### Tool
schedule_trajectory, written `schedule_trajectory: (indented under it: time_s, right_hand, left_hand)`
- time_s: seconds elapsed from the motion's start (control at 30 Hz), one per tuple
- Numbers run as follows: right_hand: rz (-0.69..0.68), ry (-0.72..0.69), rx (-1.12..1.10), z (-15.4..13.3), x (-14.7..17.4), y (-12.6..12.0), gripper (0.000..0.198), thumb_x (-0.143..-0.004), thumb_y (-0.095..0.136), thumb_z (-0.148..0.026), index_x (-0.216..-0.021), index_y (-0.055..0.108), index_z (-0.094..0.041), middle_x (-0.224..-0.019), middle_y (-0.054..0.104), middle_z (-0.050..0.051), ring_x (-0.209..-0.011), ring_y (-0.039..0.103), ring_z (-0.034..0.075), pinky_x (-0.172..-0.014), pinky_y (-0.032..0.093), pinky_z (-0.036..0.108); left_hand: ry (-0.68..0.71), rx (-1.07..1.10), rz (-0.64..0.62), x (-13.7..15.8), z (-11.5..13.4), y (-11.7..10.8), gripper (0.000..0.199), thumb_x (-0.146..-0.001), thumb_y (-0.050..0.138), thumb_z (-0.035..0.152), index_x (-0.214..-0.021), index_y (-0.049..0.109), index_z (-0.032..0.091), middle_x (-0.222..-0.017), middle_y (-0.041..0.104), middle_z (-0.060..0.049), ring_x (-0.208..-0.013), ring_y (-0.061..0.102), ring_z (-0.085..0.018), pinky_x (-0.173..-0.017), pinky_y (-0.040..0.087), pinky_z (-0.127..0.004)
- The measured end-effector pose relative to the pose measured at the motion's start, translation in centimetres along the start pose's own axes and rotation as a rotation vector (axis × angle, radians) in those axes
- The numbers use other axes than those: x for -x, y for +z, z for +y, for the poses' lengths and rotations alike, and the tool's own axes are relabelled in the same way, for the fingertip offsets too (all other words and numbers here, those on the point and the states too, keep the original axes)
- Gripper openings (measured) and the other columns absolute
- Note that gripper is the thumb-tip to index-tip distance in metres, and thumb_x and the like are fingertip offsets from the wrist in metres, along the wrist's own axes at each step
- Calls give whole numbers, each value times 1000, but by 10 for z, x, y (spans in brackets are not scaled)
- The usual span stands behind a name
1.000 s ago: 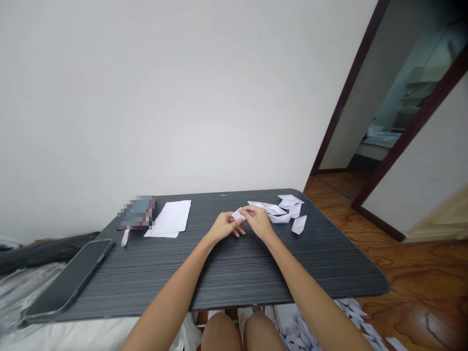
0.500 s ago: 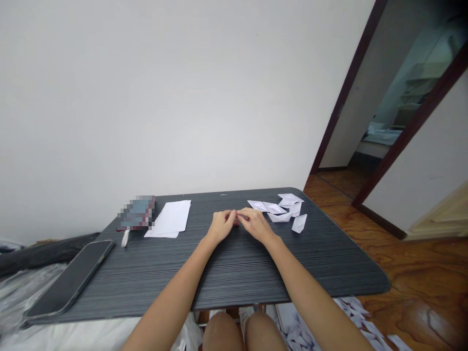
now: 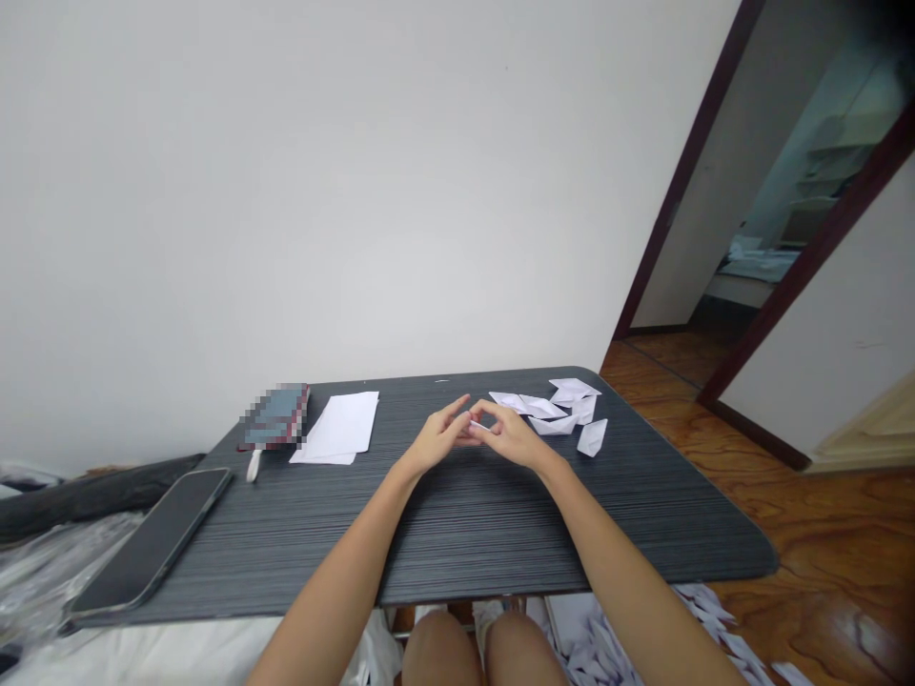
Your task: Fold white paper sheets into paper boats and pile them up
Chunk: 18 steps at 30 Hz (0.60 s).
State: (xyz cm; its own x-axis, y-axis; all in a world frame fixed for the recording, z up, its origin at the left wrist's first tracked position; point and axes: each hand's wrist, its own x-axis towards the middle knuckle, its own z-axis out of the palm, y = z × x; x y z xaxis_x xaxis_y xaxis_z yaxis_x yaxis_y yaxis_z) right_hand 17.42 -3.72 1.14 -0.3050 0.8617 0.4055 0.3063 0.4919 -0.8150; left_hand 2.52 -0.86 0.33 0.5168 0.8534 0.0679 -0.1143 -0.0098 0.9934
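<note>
A small piece of folded white paper is pinched between my two hands above the dark table, mostly covered by my fingers. My left hand closes thumb and fingers on its left end, with the index finger raised. My right hand grips the other end, thumb and index finger bent into a ring. Just beyond my right hand lie several folded paper boats, white and loosely grouped. A stack of white paper sheets rests to the left of my left hand.
On the dark table, a phone lies at the left edge, near a pixelated red-edged object with a white strap. Many folded papers are heaped below the table at right. A white wall stands behind.
My fingers have spread apart somewhat, and my left index finger has lifted. A white edge of the folded paper now shows between my hands. The whole view has shifted slightly.
</note>
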Motion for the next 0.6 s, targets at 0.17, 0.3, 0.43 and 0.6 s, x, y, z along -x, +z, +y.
schedule_trajectory:
  time_s: [0.17, 0.3, 0.43, 0.6]
  right_hand:
    - [-91, 67, -83, 3, 0, 0, 18, -71, 52, -32, -80, 47, -17, -75, 46, -3, -42, 38, 1, -35, 31, 13]
    - [-89, 75, -139, 5, -1, -1, 17, -72, 50, -31, -81, 47, -18, -78, 47, -2, -39, 40, 1, -34, 35, 14]
    - [-81, 74, -190, 4, -1, -2, 12, -73, 49, -28, -80, 46, -18, -76, 48, -2, -38, 38, 0, -33, 35, 14]
    - [-135, 117, -290, -1, 0, -4, 10, -74, 48, -26, -80, 45, -18, -66, 46, -5, -32, 32, -1, -30, 29, 13]
  left_hand:
    - [-37, -10, -122, 0, -2, -4, 57, -75, 53, 33, -126, 34, 15, -99, 60, -10, -85, 59, -21, -81, 45, -39]
    - [-89, 83, -171, 1, -2, -3, 59, -78, 49, 34, -129, 27, 18, -98, 61, -10, -79, 62, -19, -84, 43, -40]
    - [-85, 93, -182, 2, 0, 0, 56, -78, 49, 33, -128, 30, 18, -97, 61, -9, -79, 62, -19, -84, 43, -37]
    - [-80, 52, -172, 4, 4, 1, 56, -77, 50, 32, -128, 30, 17, -95, 62, -9, -78, 62, -18, -81, 46, -36]
